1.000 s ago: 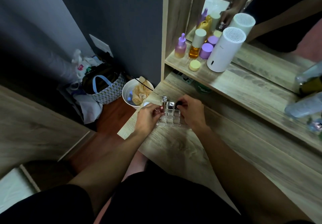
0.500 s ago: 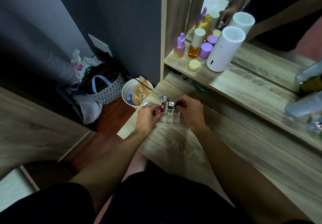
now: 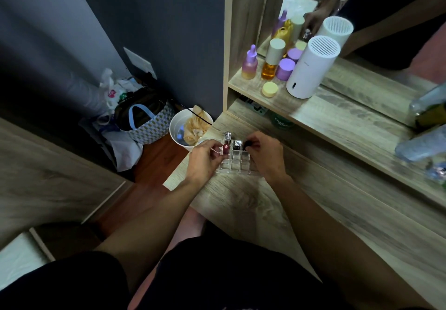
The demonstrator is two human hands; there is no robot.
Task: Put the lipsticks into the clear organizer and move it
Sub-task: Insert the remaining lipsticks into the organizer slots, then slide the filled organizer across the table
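A clear organizer (image 3: 235, 165) with a grid of small cells sits near the left end of the wooden desk (image 3: 253, 208). A dark red lipstick (image 3: 226, 149) stands in its far left cell, and my left hand (image 3: 205, 159) pinches it. A silver-capped tube (image 3: 227, 136) stands just behind it. A black and silver lipstick (image 3: 236, 145) stands in the middle far cell. My right hand (image 3: 264, 156) grips a black lipstick (image 3: 247, 144) at the far right cell. The near cells look empty.
A shelf above the desk holds a white cylinder device (image 3: 311, 68), a purple dropper bottle (image 3: 250, 63), an amber bottle (image 3: 270, 61), purple jars and a yellow jar (image 3: 270, 89). A mirror stands behind. On the floor to the left are a white bin (image 3: 179, 129) and a patterned bag (image 3: 144, 121).
Both hands stay at the organizer; the left fingers have shifted slightly on the dark red lipstick. Nothing else has moved.
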